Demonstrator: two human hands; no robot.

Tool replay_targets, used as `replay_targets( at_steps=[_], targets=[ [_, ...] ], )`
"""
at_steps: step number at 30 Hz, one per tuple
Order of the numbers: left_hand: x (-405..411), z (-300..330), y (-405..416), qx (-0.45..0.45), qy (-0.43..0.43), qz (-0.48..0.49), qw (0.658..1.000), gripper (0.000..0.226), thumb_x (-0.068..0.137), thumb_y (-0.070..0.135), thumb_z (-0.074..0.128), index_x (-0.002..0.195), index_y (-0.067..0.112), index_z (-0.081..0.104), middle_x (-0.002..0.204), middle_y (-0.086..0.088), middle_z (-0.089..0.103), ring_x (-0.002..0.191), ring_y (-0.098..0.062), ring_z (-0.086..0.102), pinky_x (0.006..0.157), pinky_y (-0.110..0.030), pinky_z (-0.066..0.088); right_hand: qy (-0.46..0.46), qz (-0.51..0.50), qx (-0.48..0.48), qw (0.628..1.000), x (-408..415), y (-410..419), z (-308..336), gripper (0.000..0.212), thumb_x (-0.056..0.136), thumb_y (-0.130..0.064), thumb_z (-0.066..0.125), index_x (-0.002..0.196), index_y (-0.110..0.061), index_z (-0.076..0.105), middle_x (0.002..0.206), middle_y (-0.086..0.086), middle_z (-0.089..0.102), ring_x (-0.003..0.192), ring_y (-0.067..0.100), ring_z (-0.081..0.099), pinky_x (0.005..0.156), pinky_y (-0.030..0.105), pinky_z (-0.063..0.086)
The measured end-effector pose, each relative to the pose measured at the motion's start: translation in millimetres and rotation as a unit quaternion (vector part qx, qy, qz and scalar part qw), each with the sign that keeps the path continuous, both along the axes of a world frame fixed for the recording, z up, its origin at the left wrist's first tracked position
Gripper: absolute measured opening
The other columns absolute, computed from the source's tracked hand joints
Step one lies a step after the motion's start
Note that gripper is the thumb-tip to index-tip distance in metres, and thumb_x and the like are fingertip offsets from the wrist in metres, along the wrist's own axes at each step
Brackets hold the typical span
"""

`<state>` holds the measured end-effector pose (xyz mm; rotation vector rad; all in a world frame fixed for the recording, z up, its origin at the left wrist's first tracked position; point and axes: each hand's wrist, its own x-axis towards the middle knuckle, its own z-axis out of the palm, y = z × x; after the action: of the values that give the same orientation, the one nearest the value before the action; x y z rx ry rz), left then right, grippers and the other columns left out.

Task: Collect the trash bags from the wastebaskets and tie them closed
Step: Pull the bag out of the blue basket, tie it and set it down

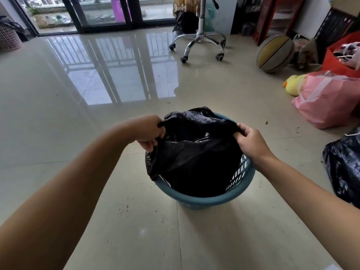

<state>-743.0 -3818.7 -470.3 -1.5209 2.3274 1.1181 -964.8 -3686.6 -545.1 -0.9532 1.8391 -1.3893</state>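
A black trash bag (196, 151) sits in a teal mesh wastebasket (206, 200) on the tiled floor in front of me. My left hand (150, 131) grips the bag's upper edge on the left side. My right hand (249, 139) pinches the bag's edge on the right side. The bag's rim is pulled inward off the basket's far and side rim and bunched between my hands. What the bag holds is hidden.
Another black bag (344, 166) lies on the floor at the right. A pink bag (327, 102), a yellow plush toy (294, 84), a basketball (274, 53) and a red bag (342, 55) line the right wall. A wheeled chair base (200, 39) stands ahead. A pale lined basket (8, 38) is far left.
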Motion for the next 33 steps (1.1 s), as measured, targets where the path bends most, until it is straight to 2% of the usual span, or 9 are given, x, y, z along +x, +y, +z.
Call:
replay_targets(
  at_steps=[4,7,9,12,14,18,23,29,33],
  targets=[
    [-22.8,14.1,17.4,0.025,0.264,0.095,0.960,0.026,0.099,0.002,0.033,0.080,0.009,0.050,0.069,-0.013,0.058,0.039,-0.016,0.061,0.042,-0.025,0.055,0.017,0.168,0.000,0.986,30.2,5.4,16.6,0.028,0.090,-0.004,0.055,0.110,-0.023,0.058,0.103,-0.001,0.067,0.097,0.010,0.062,0.094,0.030,0.050],
    [-51.4,11.7,47.4,-0.011,0.338,0.027,0.941,0.031,0.085,-0.006,0.033,0.086,0.015,0.056,0.079,-0.015,0.058,0.063,-0.027,0.061,0.056,-0.030,0.056,0.045,0.289,0.034,0.956,51.5,9.4,18.1,0.045,0.082,-0.003,0.061,0.121,-0.020,0.047,0.097,-0.010,0.062,0.084,-0.011,0.058,0.081,0.016,0.049],
    [-61.2,8.2,63.8,-0.065,0.343,-0.066,0.935,0.040,0.075,-0.005,0.037,0.075,0.026,0.063,0.078,-0.008,0.063,0.076,-0.028,0.060,0.073,-0.034,0.051,0.138,0.303,0.048,0.942,62.9,6.0,13.4,0.030,0.080,0.007,0.056,0.105,-0.010,0.053,0.086,-0.004,0.059,0.069,-0.007,0.052,0.072,0.013,0.043],
    [-64.1,6.6,77.7,-0.047,0.340,-0.145,0.928,0.034,0.086,-0.013,0.036,0.088,0.003,0.066,0.078,0.006,0.061,0.081,-0.011,0.057,0.082,-0.022,0.046,0.274,0.270,0.054,0.921,69.7,-0.4,4.0,0.021,0.088,0.007,0.046,0.102,0.009,0.061,0.100,0.015,0.063,0.088,0.009,0.052,0.079,0.009,0.040],
    [-61.7,10.7,78.0,-0.013,0.354,-0.149,0.923,0.026,0.093,-0.009,0.040,0.097,-0.001,0.065,0.083,0.005,0.064,0.079,-0.002,0.060,0.081,-0.014,0.048,0.171,0.146,0.032,0.974,61.0,-4.1,-3.8,0.021,0.086,0.011,0.044,0.095,0.003,0.062,0.093,0.017,0.063,0.088,0.021,0.053,0.081,0.015,0.046],
    [-28.0,-8.0,36.3,0.009,0.309,-0.077,0.948,0.051,0.086,-0.015,0.042,0.131,0.009,0.045,0.111,-0.011,0.061,0.096,-0.008,0.062,0.094,-0.029,0.052,0.073,-0.004,0.102,0.992,36.3,-0.3,-6.2,0.017,0.088,-0.005,0.049,0.084,-0.008,0.065,0.081,0.012,0.066,0.077,0.025,0.059,0.073,0.035,0.046],
    [3.3,-61.2,-0.4,-0.189,-0.016,-0.121,0.974,0.069,0.085,0.016,0.057,0.146,0.029,0.028,0.152,-0.011,0.024,0.140,-0.032,0.024,0.116,-0.043,0.026,0.021,0.117,0.112,0.987,27.5,13.5,2.1,0.018,0.089,-0.007,0.051,0.081,-0.005,0.068,0.081,0.008,0.069,0.081,0.020,0.065,0.086,0.044,0.052],
    [-14.7,-66.2,4.6,-0.277,0.116,0.029,0.953,0.029,0.088,0.005,0.045,0.110,0.009,0.062,0.113,-0.015,0.057,0.099,-0.034,0.057,0.081,-0.035,0.047,0.034,0.206,0.111,0.972,24.7,24.6,8.6,0.015,0.092,-0.006,0.050,0.098,-0.017,0.058,0.087,-0.003,0.066,0.084,0.008,0.064,0.072,0.017,0.051],
    [-42.2,-45.9,36.7,-0.157,0.237,-0.037,0.958,0.027,0.090,0.000,0.040,0.104,0.006,0.063,0.074,-0.002,0.060,0.067,-0.019,0.051,0.057,-0.026,0.036,0.006,0.202,0.120,0.972,19.2,19.6,7.3,0.063,0.091,-0.008,0.057,0.136,-0.035,0.023,0.101,-0.009,0.062,0.088,0.006,0.064,0.074,0.016,0.054]
  ],
)
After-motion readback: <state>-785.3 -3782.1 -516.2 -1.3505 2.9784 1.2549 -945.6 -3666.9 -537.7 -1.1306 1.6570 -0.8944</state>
